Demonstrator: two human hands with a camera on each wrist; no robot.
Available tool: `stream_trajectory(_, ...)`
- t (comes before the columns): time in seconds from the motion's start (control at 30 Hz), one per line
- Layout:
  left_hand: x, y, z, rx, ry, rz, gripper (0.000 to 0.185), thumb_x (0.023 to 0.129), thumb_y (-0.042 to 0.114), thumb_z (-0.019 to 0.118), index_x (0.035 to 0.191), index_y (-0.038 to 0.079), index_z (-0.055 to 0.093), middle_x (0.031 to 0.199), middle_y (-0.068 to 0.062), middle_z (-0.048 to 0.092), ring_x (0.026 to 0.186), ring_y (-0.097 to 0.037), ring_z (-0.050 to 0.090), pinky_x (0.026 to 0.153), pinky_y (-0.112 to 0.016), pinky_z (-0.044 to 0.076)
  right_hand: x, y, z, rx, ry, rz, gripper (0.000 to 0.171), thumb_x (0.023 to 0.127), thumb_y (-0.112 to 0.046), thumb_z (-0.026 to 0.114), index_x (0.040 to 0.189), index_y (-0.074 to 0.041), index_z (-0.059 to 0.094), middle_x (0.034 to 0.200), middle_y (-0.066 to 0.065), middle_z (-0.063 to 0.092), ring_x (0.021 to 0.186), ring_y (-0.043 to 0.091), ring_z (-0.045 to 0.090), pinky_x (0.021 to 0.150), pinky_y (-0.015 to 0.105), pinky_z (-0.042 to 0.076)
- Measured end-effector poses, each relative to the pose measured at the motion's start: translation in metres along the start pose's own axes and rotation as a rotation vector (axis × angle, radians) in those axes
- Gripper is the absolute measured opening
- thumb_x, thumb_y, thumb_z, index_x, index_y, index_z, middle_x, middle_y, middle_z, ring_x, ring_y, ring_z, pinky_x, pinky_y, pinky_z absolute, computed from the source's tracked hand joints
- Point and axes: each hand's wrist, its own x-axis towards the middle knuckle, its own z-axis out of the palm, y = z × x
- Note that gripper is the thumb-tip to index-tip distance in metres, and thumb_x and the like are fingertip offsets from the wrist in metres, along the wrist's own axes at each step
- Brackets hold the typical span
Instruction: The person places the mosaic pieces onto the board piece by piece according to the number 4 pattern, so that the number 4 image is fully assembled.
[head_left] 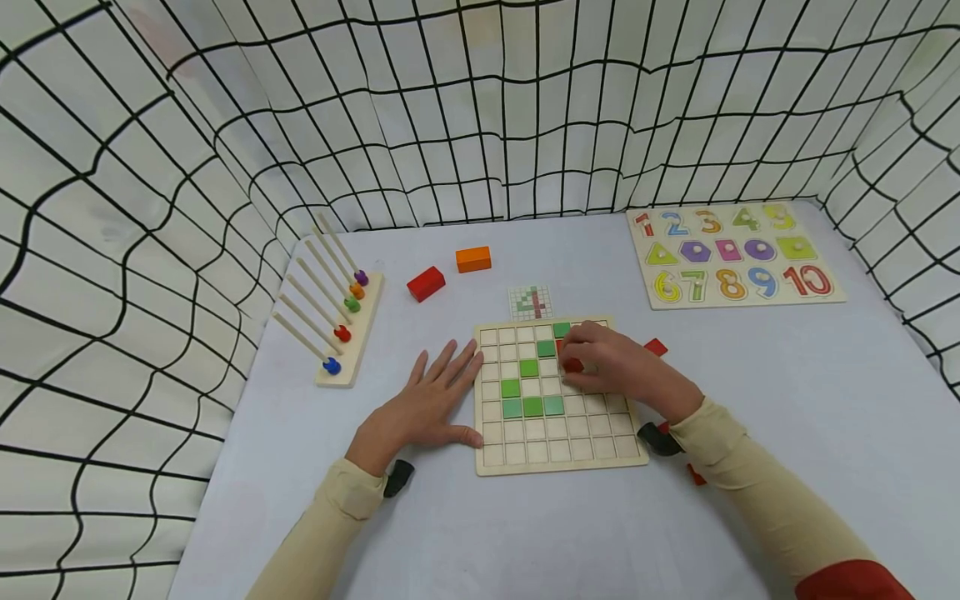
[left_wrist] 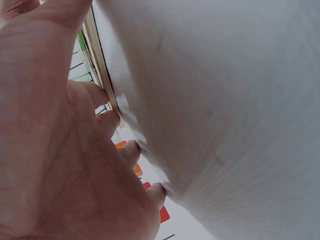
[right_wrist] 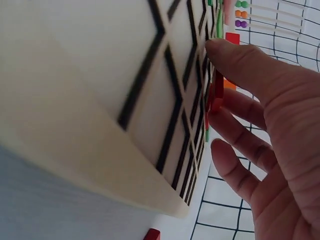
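Observation:
A wooden grid board (head_left: 558,452) lies on the white table with several green square tiles (head_left: 532,407) in its cells. The left hand (head_left: 423,408) lies spread on the table, thumb and fingertips at the board's left edge; in the left wrist view the palm (left_wrist: 95,165) shows beside that edge. Over the board's upper right part, the right hand (head_left: 618,362) pinches a red square tile (right_wrist: 217,92) between thumb and fingers, close to the grid. Another red tile is partly hidden under this hand. Behind the board lies a small pattern card (head_left: 530,303) with green and red squares.
Loose red tiles (head_left: 656,347) lie right of the board, some partly under the right arm. Red (head_left: 426,284) and orange (head_left: 473,259) blocks sit behind. A peg stand with beads (head_left: 350,342) is at left, a number puzzle (head_left: 738,258) at back right. Black netting surrounds the table.

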Motion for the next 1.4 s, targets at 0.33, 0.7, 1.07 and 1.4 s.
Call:
stream_trajectory(0.33, 0.002, 0.001, 0.000, 0.008, 0.003, -0.003, 0.126, 0.085, 0.072, 0.076, 0.174, 0.014, 0.009, 0.184, -0.008, -0.001, 0.170, -0.039, -0.004, 0.134, -0.070, 0.001, 0.000, 0.001, 0.005, -0.027, 0.049, 0.002, 0.018, 0.086, -0.010, 0.091, 0.096, -0.004, 0.077, 0.105, 0.010, 0.066, 0.093, 0.021, 0.062, 0.077, 0.033, 0.060)
stream_trajectory(0.7, 0.002, 0.002, -0.003, 0.007, 0.000, -0.013, 0.125, 0.085, 0.071, 0.077, 0.174, 0.014, 0.009, 0.184, -0.008, -0.001, 0.170, -0.039, -0.005, 0.134, -0.070, 0.000, 0.001, 0.000, 0.002, 0.026, 0.032, 0.001, 0.013, 0.088, -0.004, 0.087, 0.096, -0.003, 0.077, 0.107, 0.011, 0.066, 0.094, 0.021, 0.064, 0.078, 0.034, 0.061)
stream_trajectory(1.07, 0.001, 0.002, -0.002, -0.001, -0.015, -0.015, 0.125, 0.086, 0.071, 0.077, 0.174, 0.015, 0.008, 0.184, -0.007, -0.003, 0.170, -0.039, -0.007, 0.134, -0.069, -0.001, 0.004, 0.000, 0.003, 0.018, 0.000, -0.007, 0.014, 0.089, -0.004, 0.086, 0.100, -0.003, 0.077, 0.111, 0.012, 0.068, 0.099, 0.024, 0.066, 0.082, 0.037, 0.062)
stream_trajectory(1.4, 0.001, 0.001, -0.001, 0.011, -0.015, -0.016, 0.126, 0.086, 0.071, 0.077, 0.174, 0.014, 0.007, 0.184, -0.007, -0.003, 0.170, -0.039, -0.006, 0.134, -0.069, 0.000, -0.012, 0.005, -0.016, -0.015, 0.003, 0.054, 0.020, 0.085, -0.005, 0.090, 0.103, -0.003, 0.080, 0.113, 0.011, 0.071, 0.106, 0.025, 0.068, 0.088, 0.039, 0.065)
